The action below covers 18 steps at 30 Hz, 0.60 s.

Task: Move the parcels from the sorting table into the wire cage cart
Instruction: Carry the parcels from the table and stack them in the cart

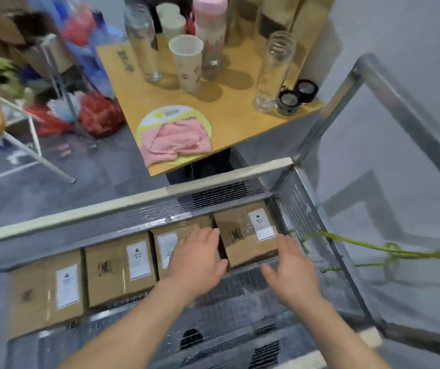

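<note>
So both hands are down inside the grey wire-mesh cage cart [309, 209], fingers straight and spread, not gripping anything. The left hand [197, 258] lies flat over the third brown cardboard parcel [167, 237], and the right hand [292, 265] hovers just beside the near right corner of the fourth brown cardboard parcel [243, 235], can't tell if it's actually touching. Four parcels total sit in a row along the far side of the cart floor, each with a white printed label on top; the other two are the leftmost brown parcel [45, 288] and the second brown parcel [119, 272]. A green cord [373, 247] is tied to the cart's right side. Past the cart there's a light wooden worktop [240, 113] with a pink cloth [179, 142] on a round yellow-white mat [160, 115], a paper cup [188, 63] and a clear glass bottle [273, 73].
</note>
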{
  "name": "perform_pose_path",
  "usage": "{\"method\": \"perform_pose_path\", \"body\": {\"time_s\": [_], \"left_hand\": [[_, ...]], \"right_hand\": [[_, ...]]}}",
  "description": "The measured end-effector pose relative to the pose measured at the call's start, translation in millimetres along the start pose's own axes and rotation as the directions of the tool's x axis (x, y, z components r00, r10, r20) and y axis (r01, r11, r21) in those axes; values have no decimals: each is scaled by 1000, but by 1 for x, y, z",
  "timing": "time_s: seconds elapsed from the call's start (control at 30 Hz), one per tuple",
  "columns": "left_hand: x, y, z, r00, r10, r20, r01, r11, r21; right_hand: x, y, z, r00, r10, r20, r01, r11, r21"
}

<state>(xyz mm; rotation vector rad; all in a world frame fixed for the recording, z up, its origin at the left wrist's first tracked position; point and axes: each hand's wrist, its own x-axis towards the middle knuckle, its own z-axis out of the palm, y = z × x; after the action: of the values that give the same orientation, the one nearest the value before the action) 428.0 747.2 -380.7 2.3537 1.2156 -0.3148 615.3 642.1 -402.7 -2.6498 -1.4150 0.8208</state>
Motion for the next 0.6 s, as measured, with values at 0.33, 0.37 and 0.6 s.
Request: {"method": "perform_pose_path", "body": {"time_s": [0.33,0.37,0.6], "left_hand": [[-101,52,-89,970,169,-175,-148,981,126],[-110,59,-92,965,187,-182,-163,977,138],[-180,117,-92,924,333,-190,-289,930,226]], "right_hand": [[-127,-23,-96,981,-5,-193,2,1000,-16],[-139,-21,-101,980,-4,-198,3,1000,-6],[-233,12,-124,964,96,-248,-81,994,70]]}}
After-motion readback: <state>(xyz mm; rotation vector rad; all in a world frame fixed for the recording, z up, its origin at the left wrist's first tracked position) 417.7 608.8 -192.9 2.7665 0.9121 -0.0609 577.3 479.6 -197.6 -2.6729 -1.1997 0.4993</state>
